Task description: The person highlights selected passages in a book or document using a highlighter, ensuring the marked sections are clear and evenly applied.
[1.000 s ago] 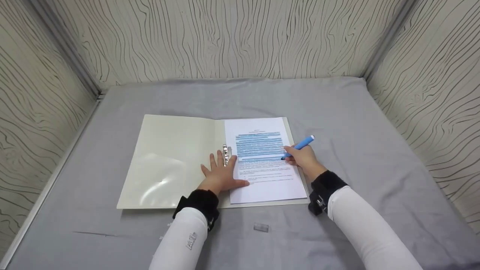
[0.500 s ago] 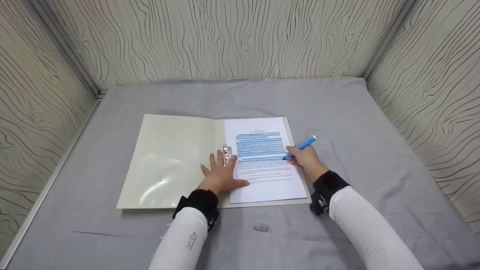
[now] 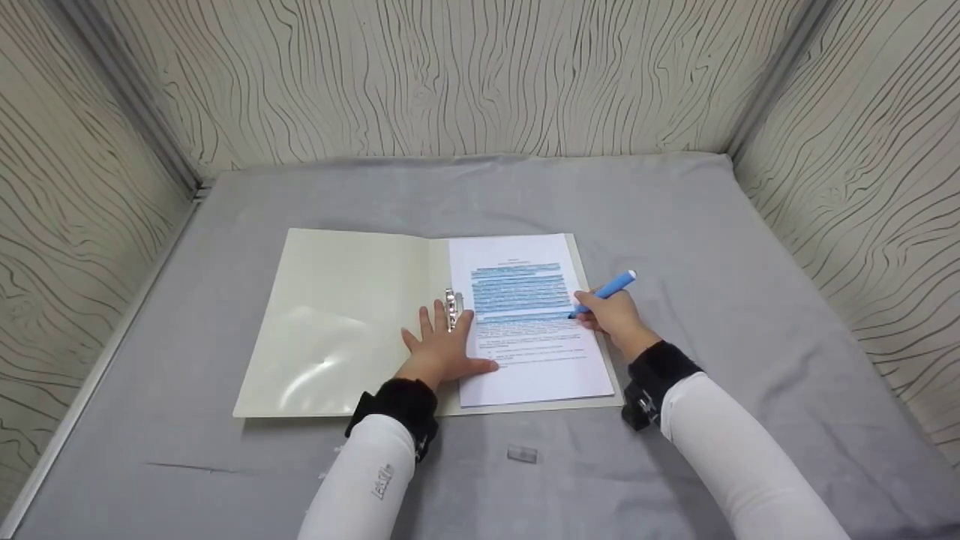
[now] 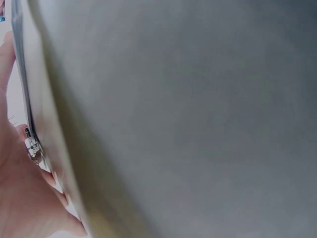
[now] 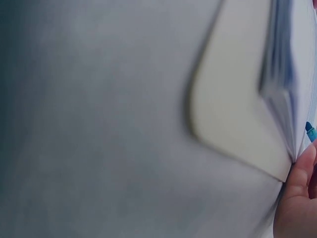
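My right hand (image 3: 611, 313) grips a blue marker pen (image 3: 616, 283) with a white end, its dark tip at the right end of a blue-marked line on the printed paper (image 3: 540, 382). Blue strokes cover the upper lines of text; the lower lines are plain black. With fingers spread, my left hand (image 3: 444, 352) rests across the folder's spine and the paper's left edge, thumb on the page. The cream folder (image 3: 330, 300) lies flat and spread wide, and its metal clip (image 3: 451, 304) shows just above the left fingers. In the right wrist view the marker's tip (image 5: 309, 127) is dark teal.
A small clear grey block (image 3: 522, 454) lies on the grey cloth (image 3: 675, 210) in front of the folder. Wood-patterned panels (image 3: 465, 82) stand at the back and both sides.
My right hand has shifted slightly to the right with the marker, and its tip has moved toward the end of the line. The left hand and folder stay put.
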A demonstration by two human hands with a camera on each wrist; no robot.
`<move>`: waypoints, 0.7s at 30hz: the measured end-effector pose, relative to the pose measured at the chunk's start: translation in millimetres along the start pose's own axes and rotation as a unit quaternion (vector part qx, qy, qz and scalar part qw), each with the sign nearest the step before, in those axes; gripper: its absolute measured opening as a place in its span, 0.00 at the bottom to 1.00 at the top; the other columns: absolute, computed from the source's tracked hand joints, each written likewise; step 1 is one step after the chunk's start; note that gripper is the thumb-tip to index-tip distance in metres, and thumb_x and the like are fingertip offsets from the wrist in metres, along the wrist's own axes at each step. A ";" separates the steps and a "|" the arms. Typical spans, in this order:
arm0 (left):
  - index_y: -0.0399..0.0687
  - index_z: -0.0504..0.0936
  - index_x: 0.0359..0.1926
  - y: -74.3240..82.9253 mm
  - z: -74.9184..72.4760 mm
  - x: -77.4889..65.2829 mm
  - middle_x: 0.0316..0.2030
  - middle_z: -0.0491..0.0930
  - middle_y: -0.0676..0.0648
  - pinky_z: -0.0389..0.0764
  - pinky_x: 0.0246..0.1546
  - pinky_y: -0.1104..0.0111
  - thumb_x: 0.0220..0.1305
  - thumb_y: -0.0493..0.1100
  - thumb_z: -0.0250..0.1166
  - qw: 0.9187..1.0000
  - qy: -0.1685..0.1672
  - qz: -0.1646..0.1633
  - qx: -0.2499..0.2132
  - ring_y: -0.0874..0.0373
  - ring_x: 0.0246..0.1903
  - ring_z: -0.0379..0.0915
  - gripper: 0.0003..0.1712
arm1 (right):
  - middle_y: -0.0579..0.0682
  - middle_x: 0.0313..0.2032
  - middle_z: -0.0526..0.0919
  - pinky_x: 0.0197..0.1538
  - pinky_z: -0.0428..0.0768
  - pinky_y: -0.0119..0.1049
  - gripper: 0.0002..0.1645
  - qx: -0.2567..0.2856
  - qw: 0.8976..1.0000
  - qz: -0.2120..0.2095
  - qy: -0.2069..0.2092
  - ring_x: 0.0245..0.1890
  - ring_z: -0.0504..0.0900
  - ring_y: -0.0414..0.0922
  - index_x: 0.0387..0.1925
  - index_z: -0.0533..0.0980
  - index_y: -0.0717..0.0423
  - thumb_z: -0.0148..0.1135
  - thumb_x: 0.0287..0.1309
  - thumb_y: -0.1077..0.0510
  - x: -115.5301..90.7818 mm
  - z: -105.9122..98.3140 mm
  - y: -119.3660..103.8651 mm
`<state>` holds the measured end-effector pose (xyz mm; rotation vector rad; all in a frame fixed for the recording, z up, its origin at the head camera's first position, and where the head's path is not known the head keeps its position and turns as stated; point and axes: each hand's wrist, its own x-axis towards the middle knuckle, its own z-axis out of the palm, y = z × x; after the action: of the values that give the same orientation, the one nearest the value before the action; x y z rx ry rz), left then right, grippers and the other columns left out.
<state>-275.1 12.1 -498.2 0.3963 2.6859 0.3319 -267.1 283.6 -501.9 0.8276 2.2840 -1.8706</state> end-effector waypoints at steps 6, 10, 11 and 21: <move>0.63 0.50 0.72 -0.3 -0.5 0.4 0.71 0.31 0.36 0.37 0.59 0.35 0.42 0.76 0.62 1.000 -0.005 -0.005 -0.003 0.37 0.68 0.22 0.59 | 0.47 0.23 0.77 0.28 0.77 0.24 0.22 0.003 1.000 0.002 -0.005 0.20 0.79 0.35 0.48 0.67 0.66 0.59 0.61 0.54 2.2 -1.5 0.0; 0.64 0.49 0.72 -0.3 -0.7 0.6 0.71 0.31 0.36 0.37 0.59 0.35 0.42 0.76 0.62 1.000 -0.006 -0.007 -0.002 0.37 0.68 0.22 0.59 | 0.47 0.22 0.78 0.28 0.77 0.25 0.22 0.004 1.000 0.004 -0.003 0.19 0.78 0.35 0.48 0.67 0.66 0.59 0.61 0.54 3.6 -2.2 0.5; 0.64 0.49 0.72 -0.2 -0.8 0.6 0.71 0.31 0.36 0.37 0.59 0.35 0.42 0.76 0.62 1.000 -0.006 -0.006 -0.001 0.37 0.68 0.22 0.59 | 0.47 0.22 0.78 0.28 0.77 0.25 0.22 0.005 1.000 0.006 -0.001 0.19 0.78 0.35 0.48 0.67 0.66 0.59 0.61 0.54 3.9 -2.3 0.6; 0.64 0.49 0.72 0.7 -0.6 -0.1 0.71 0.32 0.36 0.36 0.59 0.35 0.42 0.76 0.62 1.000 -0.007 -0.005 -0.004 0.37 0.68 0.22 0.59 | 0.48 0.23 0.78 0.29 0.78 0.26 0.22 0.003 1.000 0.011 -0.004 0.20 0.79 0.36 0.47 0.67 0.66 0.59 0.61 0.53 4.1 -5.1 0.2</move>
<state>-275.1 12.6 -497.4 0.3814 2.6720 0.3346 -269.1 289.8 -502.4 0.8394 2.2565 -1.8701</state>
